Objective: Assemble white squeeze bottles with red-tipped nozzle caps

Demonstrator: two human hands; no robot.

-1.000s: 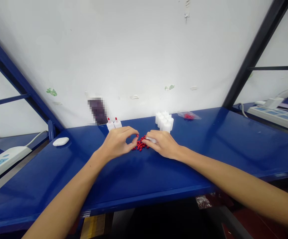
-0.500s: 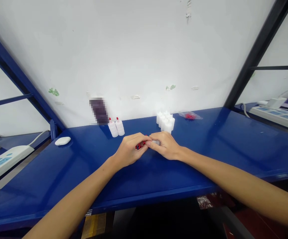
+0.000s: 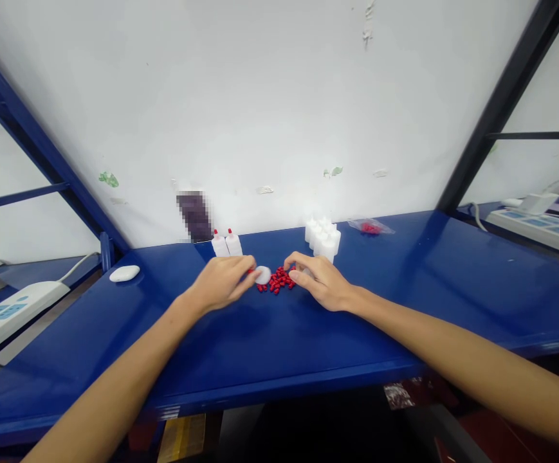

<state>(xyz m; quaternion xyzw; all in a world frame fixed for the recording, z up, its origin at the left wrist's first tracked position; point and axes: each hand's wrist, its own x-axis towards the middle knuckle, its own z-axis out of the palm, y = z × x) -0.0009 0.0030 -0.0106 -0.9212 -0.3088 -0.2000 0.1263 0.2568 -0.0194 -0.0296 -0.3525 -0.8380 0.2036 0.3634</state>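
Note:
On the blue table (image 3: pixel 260 347), a heap of small red caps (image 3: pixel 279 280) lies between my hands. My left hand (image 3: pixel 225 281) is closed round a small white bottle (image 3: pixel 262 275), its base pointing right and a bit of red at the fingertips. My right hand (image 3: pixel 321 281) is curled at the right side of the heap, thumb and forefinger close to the caps; a pale object partly shows under its fingers, too hidden to name. Behind my left hand, two white bottles with red caps (image 3: pixel 226 244) stand upright.
Several white bottles (image 3: pixel 323 238) without red caps stand in a group behind my right hand. A clear bag of red pieces (image 3: pixel 370 227) lies farther right. At the left are a white rounded case (image 3: pixel 125 274) and a power strip (image 3: pixel 16 315).
My hands were together and have parted; my left hand has moved left with the white bottle. The heap of red caps, mostly covered before, is now in view.

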